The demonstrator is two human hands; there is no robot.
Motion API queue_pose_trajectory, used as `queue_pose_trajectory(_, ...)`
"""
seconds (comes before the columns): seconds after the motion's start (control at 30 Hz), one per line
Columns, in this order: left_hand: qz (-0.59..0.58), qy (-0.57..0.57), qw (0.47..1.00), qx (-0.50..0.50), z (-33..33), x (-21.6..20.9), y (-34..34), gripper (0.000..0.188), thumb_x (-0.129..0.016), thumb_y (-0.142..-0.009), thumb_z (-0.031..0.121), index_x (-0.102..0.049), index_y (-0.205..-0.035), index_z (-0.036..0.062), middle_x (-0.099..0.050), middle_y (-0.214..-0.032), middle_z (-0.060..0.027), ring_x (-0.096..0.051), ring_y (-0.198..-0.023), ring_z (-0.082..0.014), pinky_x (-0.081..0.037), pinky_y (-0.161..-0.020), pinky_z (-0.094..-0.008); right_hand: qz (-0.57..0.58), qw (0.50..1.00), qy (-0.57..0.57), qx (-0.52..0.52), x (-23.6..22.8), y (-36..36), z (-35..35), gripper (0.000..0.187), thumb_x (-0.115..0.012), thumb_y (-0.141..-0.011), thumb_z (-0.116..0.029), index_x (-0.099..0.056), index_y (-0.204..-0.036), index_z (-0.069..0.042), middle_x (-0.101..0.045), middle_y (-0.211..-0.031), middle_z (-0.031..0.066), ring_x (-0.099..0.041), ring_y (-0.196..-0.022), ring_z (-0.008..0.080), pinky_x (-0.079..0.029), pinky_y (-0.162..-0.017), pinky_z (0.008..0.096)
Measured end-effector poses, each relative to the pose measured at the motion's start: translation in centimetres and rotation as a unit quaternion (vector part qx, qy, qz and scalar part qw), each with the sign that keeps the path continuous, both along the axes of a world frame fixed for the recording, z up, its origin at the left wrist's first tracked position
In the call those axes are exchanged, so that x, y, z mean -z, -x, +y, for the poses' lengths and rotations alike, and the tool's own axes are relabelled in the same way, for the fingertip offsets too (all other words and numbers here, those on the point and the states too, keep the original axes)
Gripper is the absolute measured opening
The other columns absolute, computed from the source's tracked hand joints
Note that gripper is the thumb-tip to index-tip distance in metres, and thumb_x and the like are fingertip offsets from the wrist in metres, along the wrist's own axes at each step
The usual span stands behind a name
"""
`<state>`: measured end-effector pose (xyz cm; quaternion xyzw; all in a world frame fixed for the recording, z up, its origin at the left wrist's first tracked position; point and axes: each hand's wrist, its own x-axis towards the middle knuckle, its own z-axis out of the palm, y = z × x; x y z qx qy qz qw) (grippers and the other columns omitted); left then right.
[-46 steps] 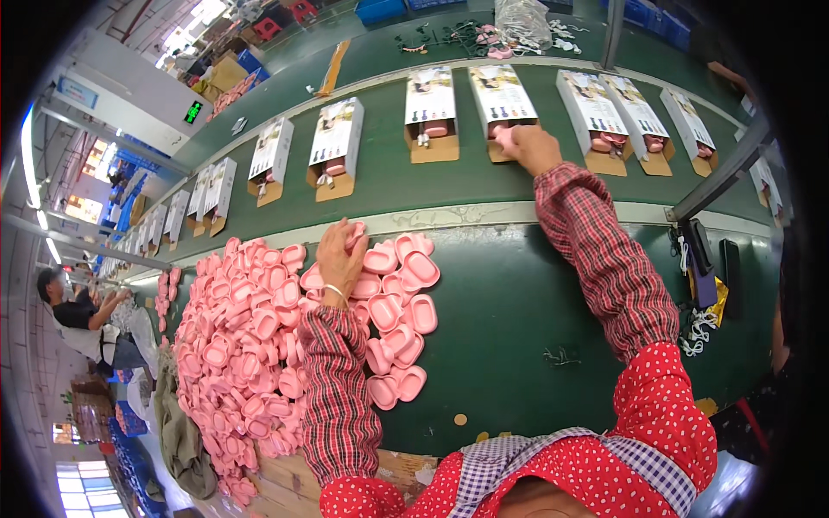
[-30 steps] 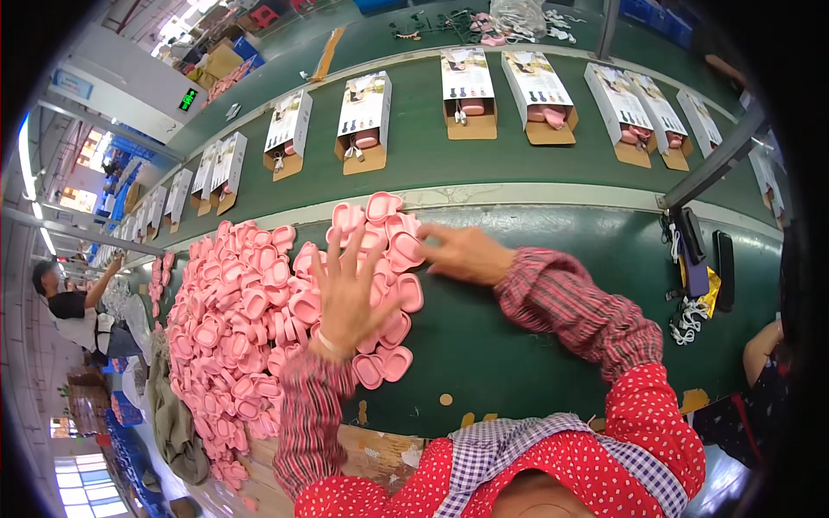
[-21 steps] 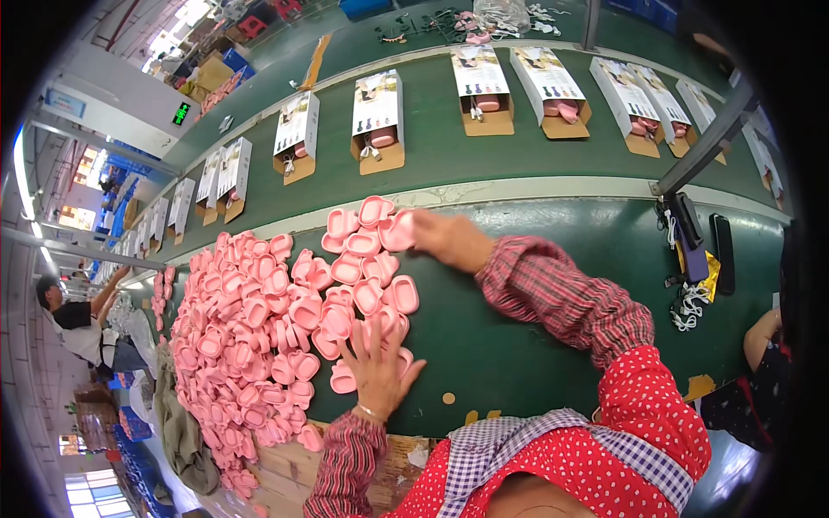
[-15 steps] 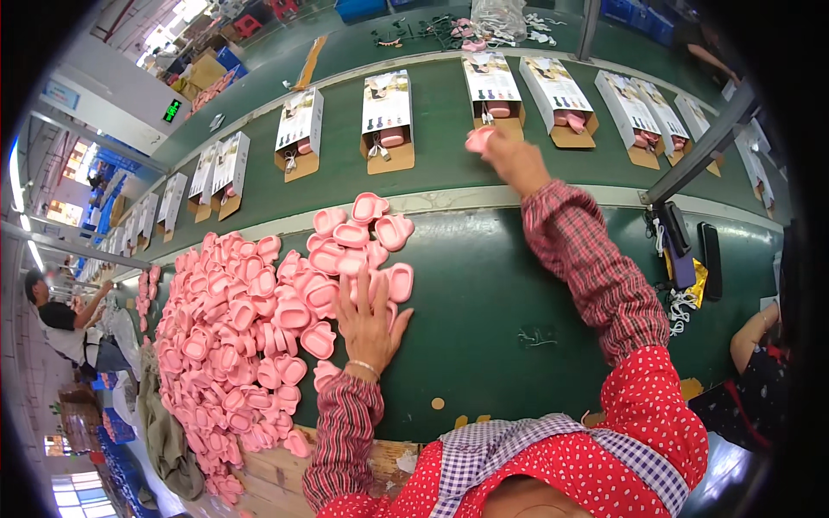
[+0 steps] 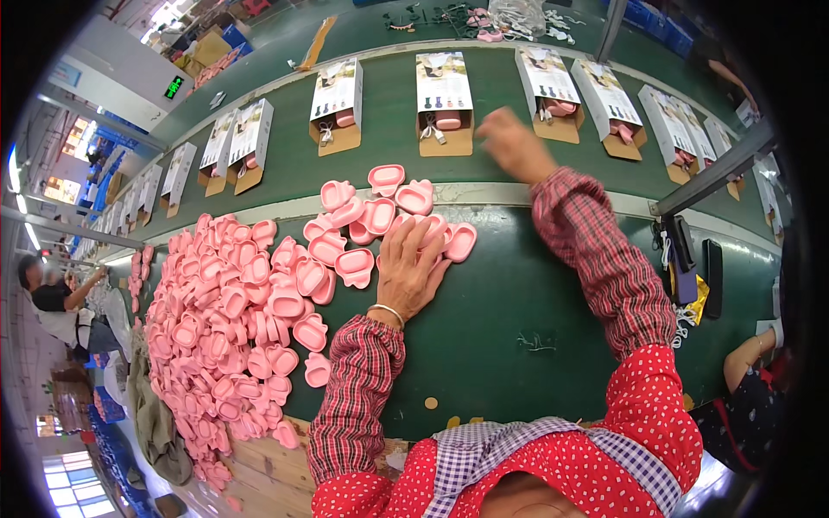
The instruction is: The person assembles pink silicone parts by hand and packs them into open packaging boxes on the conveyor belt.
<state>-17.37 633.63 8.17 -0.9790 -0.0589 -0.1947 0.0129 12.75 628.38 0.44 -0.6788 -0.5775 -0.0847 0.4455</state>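
Note:
My left hand [image 5: 406, 269] lies palm down over pink shallow oval-rimmed pieces at the right edge of a large heap [image 5: 220, 319], its fingers stretched out. A pink piece [image 5: 460, 243] shows beside its fingers. Over the belt, my right hand [image 5: 516, 148] is smeared by motion, and no piece shows in it. It is between two white printed boxes with open brown flaps: one box [image 5: 445, 76] to its left, another box [image 5: 546, 76] to its right. Pink items and white cables show in their openings.
A green conveyor belt [image 5: 380, 142] carries a row of similar boxes. A metal post [image 5: 717, 164] slants at the right, near dark cases [image 5: 711, 276] and white cables. Co-workers sit at far left and right. Beyond the belt lies a clear plastic bag [image 5: 516, 17].
The boxes have shifted right along the belt. My left hand has moved right and up with several pink pieces. The pink piece seen in my right hand before no longer shows there.

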Motion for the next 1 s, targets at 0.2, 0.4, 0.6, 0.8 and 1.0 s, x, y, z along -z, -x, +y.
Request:
queue_pose_trajectory(0.2,-0.031,-0.001,0.999,0.006,-0.3,0.3,-1.3,0.041,-0.078,-0.073,0.019,-0.061,-0.110,0.0099,-0.054,-0.127,-0.0082,-0.045,-0.124,-0.0339,-0.037,-0.103,-0.0509,-0.063,0.979,0.041,-0.188,-2.4,9.7,1.3,0.025,-0.059,-0.084,-0.011,-0.055,-0.108,-0.008,-0.047,-0.113,0.0077,-0.061,-0.098,0.0268,-0.057,-0.065,0.0394)
queue_pose_trajectory(0.4,-0.040,-0.009,0.999,-0.019,0.2,0.2,-0.8,0.040,-0.077,-0.073,0.017,-0.061,-0.109,0.0109,-0.056,-0.120,-0.0064,-0.048,-0.121,-0.0328,-0.038,-0.102,-0.0490,-0.002,0.993,0.054,-0.103,-3.2,7.8,-0.5,0.018,-0.057,-0.083,-0.009,-0.057,-0.101,-0.006,-0.054,-0.108,0.0115,-0.064,-0.085,0.0307,-0.055,-0.062,0.0418)
queue_pose_trajectory(0.6,-0.049,0.002,0.999,-0.007,-0.4,-0.1,-2.4,0.040,-0.077,-0.073,0.017,-0.061,-0.110,0.0114,-0.057,-0.117,-0.0061,-0.049,-0.119,-0.0319,-0.038,-0.101,-0.0488,-0.010,0.973,0.186,0.135,-1.5,-4.1,-0.7,0.016,-0.055,-0.090,-0.020,-0.058,-0.096,-0.006,-0.055,-0.107,0.0146,-0.065,-0.087,0.0364,-0.054,-0.071,0.0475)
queue_pose_trajectory(0.8,-0.048,-0.002,0.999,-0.016,-0.6,-0.2,-3.1,0.039,-0.076,-0.075,0.016,-0.062,-0.111,0.0108,-0.057,-0.116,-0.0062,-0.050,-0.118,-0.0315,-0.039,-0.100,-0.0482,0.029,0.997,0.037,-0.068,-1.4,-1.7,-0.2,0.024,-0.062,-0.085,-0.017,-0.056,-0.106,-0.006,-0.049,-0.112,0.0144,-0.063,-0.092,0.0354,-0.053,-0.076,0.0459)
queue_pose_trajectory(1.0,-0.051,-0.001,0.999,-0.014,-0.5,-0.6,-3.6,0.039,-0.076,-0.075,0.015,-0.062,-0.111,0.0103,-0.057,-0.115,-0.0064,-0.050,-0.117,-0.0313,-0.039,-0.100,-0.0479,-0.023,0.989,0.133,-0.064,-2.1,1.3,0.4,0.019,-0.062,-0.085,-0.016,-0.055,-0.096,-0.002,-0.052,-0.109,0.0157,-0.063,-0.090,0.0358,-0.053,-0.072,0.0458)
